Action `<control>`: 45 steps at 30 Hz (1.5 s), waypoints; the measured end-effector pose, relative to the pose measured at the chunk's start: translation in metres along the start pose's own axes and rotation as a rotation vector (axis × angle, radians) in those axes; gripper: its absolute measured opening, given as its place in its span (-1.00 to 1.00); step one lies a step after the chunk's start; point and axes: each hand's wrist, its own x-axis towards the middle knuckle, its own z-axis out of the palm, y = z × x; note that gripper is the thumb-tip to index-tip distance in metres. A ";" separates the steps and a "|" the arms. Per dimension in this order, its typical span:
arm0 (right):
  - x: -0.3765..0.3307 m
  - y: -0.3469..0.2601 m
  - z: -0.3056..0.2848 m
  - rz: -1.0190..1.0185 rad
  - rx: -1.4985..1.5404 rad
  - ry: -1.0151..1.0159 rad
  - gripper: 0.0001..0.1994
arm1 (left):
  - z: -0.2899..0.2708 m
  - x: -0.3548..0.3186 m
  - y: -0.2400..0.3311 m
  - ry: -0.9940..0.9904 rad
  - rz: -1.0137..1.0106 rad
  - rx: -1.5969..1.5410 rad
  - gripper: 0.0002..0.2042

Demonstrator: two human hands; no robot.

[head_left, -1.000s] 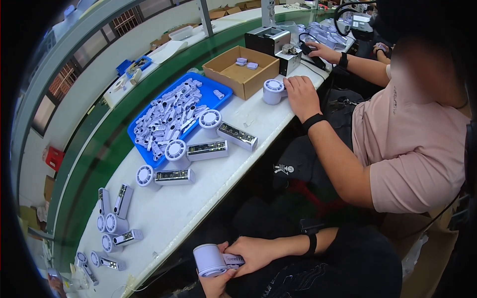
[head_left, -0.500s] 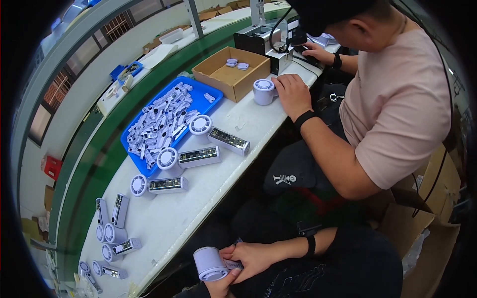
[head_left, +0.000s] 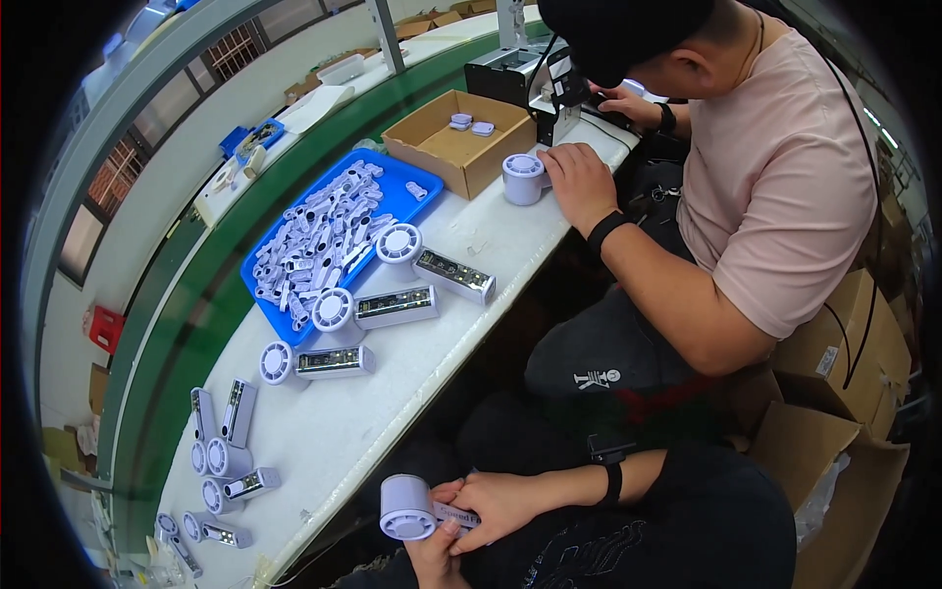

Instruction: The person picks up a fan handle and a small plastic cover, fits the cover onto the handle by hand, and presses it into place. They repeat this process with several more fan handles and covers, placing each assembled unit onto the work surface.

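A lavender handheld fan [head_left: 406,510] is held low in front of me, beyond the table's near edge, its round vented head pointing left. My left hand [head_left: 432,558] grips it from below, with the thumb against the handle. My right hand [head_left: 502,506] wraps over the handle from the right, and part of a printed face shows between the hands. The far end of the handle is hidden by my fingers. On the white table, several fans with circuit boards showing in their handles lie in a row, among them the nearest large one [head_left: 336,312].
A blue tray [head_left: 397,201] heaped with small lavender casing parts stands beside an open cardboard box [head_left: 471,162]. At right, a co-worker [head_left: 756,187] rests one hand by another fan [head_left: 524,182], near a black machine [head_left: 500,79]. Cardboard boxes [head_left: 824,442] stand behind us.
The fan in my hands has risen slightly and turned, so more of its handle's printed face shows. The co-worker's head has leaned left toward the machine.
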 end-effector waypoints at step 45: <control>0.092 -0.081 -0.075 -0.121 -0.440 0.130 -0.55 | -0.103 0.010 0.131 0.526 0.393 0.461 -0.57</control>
